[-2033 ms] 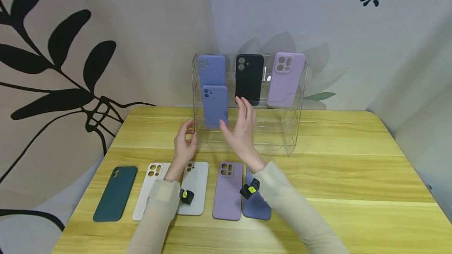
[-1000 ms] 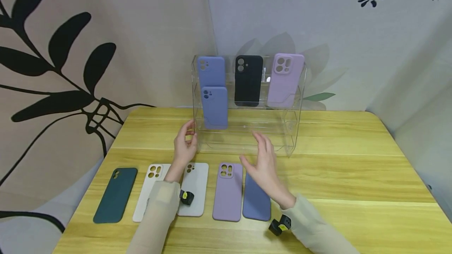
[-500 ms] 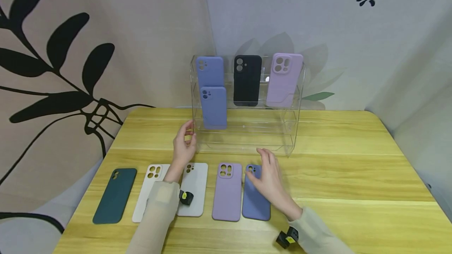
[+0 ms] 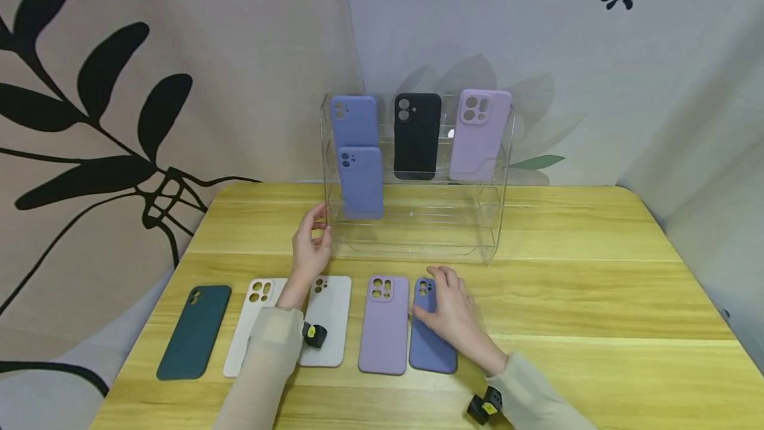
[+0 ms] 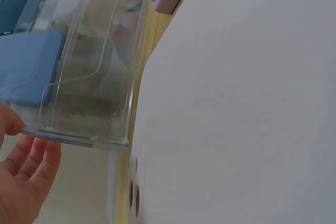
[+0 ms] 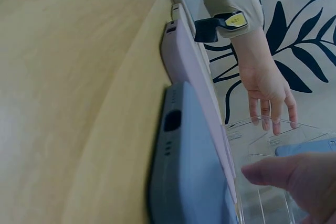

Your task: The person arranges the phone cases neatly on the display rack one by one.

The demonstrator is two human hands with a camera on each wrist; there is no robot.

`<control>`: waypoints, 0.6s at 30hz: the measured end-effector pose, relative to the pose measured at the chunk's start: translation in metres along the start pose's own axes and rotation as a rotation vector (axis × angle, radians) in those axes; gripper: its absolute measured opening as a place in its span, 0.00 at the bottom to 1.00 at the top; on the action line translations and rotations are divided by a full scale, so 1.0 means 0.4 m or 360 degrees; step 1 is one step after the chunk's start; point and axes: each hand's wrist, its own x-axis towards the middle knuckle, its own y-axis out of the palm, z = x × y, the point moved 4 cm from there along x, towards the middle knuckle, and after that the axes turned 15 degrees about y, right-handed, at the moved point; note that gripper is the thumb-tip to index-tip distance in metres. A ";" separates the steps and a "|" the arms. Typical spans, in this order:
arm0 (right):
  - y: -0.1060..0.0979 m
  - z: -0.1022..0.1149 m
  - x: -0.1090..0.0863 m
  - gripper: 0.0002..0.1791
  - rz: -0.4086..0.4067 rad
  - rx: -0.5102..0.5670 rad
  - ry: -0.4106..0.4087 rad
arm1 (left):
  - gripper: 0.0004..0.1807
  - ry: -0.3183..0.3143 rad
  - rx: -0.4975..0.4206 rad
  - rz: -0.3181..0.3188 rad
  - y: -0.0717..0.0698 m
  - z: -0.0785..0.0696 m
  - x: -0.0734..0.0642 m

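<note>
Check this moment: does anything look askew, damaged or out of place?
Nothing clearly stands out: no spill or damage shows. The lilac case on the right of the clear rack looks more slanted than the black case beside it, though camera angle may explain that.

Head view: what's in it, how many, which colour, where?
Backdrop: at least 1, pale, leaf-printed, behind
Table: 1, yellow wood-grain, lower half
Display rack: 1, clear, table's back
Phone cases: 2, periwinkle, rack's left
Phone case: 1, black, rack's upper middle
Phone case: 1, lilac, rack's upper right
Phone case: 1, dark green, table row's left end
Phone cases: 2, white, next in the row
Phone case: 1, mauve, right of those
Phone case: 1, slate blue, row's right end
Sleeves: 2, beige, both arms
Wrist cameras: 2, black-and-yellow, one per wrist
Left hand: 1, bare, gripping the rack's left side
Right hand: 1, bare, over the slate-blue case
</note>
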 end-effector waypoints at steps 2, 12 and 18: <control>0.004 0.000 0.002 0.42 0.0011 -0.0021 0.0005 | 0.24 0.0000 0.0005 -0.0001 0.000 0.000 0.000; 0.022 -0.001 0.020 0.39 0.0010 -0.0168 0.0034 | 0.25 -0.0015 0.0010 0.0006 0.003 0.017 -0.004; 0.024 0.006 0.027 0.35 -0.0002 -0.0213 0.0044 | 0.26 -0.0019 0.0026 -0.0021 0.010 0.087 -0.017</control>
